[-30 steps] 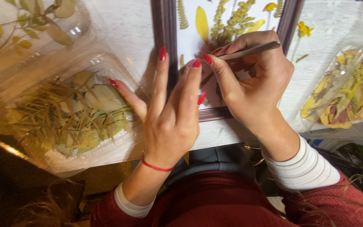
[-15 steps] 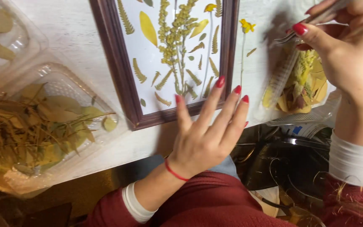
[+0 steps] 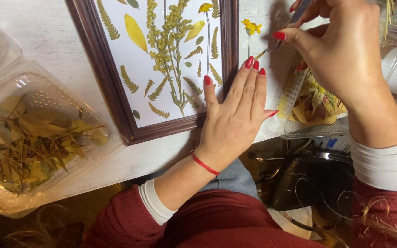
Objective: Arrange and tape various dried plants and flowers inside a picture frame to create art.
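The left hand (image 3: 235, 119) lay flat and open, palm down, across the lower right corner of the dark wooden frame (image 3: 116, 98), fingers spread onto the white table (image 3: 37, 41) beside it. Half a second before, that hand had sat lower on the frame's bottom rail; it had since slid to the right-hand corner, steadying the frame there. The right hand (image 3: 341, 50) was closed in a pinch on metal tweezers (image 3: 276, 46), whose tips pointed down and left, just beside the stem of a small yellow pressed flower (image 3: 251, 27) lying on the table right of the frame. Earlier the tweezers had been over the clear tray of dried leaves (image 3: 313, 110); they had come across to the flower. Whether the tips actually gripped the stem could not be told. Inside the frame, pressed ferns and a yellow sprig (image 3: 166, 50) lay arranged on white paper. A second clear tray of dried grasses (image 3: 33, 147) stood at the left, untouched.
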